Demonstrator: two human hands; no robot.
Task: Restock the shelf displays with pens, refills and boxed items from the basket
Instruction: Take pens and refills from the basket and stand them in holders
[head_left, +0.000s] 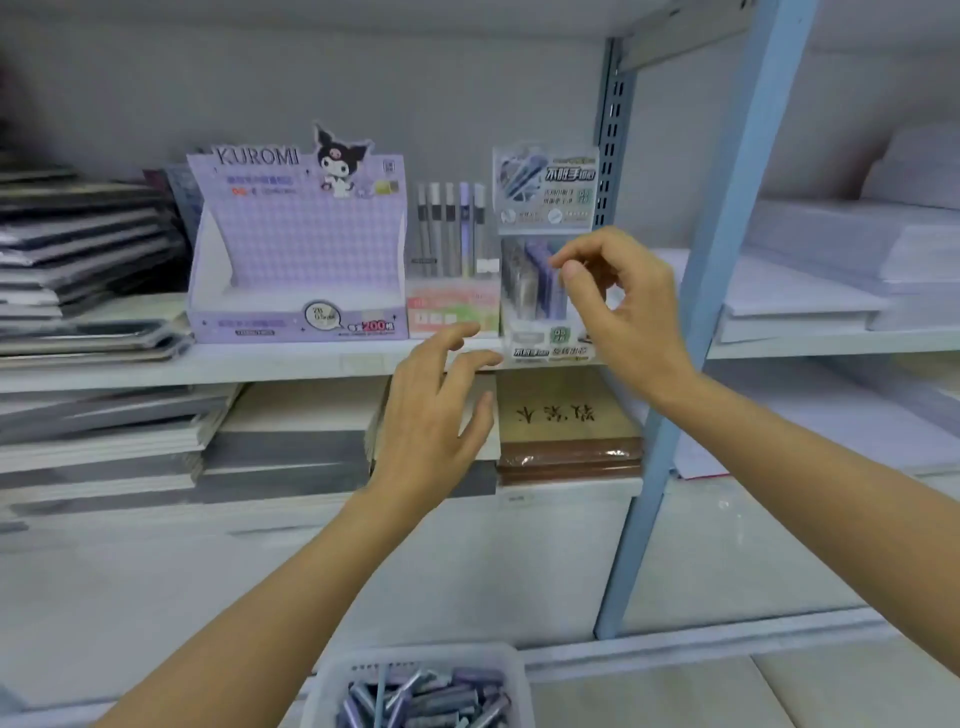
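White shelf (311, 358) is carrying an empty Kuromi display box (296, 249) and a clear pen display (540, 291) near its front edge. Right hand (623, 306) is pinching empty-fingered at the pens; left hand (431, 410) is hovering open. Basket (332, 680) of refills is sitting below.

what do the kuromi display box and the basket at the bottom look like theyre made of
Kuromi display box: seemingly printed cardboard, matte, with folded flat panels and a die-cut top edge. Basket: likely white moulded plastic, slightly glossy, with a slotted wall and rounded rim.
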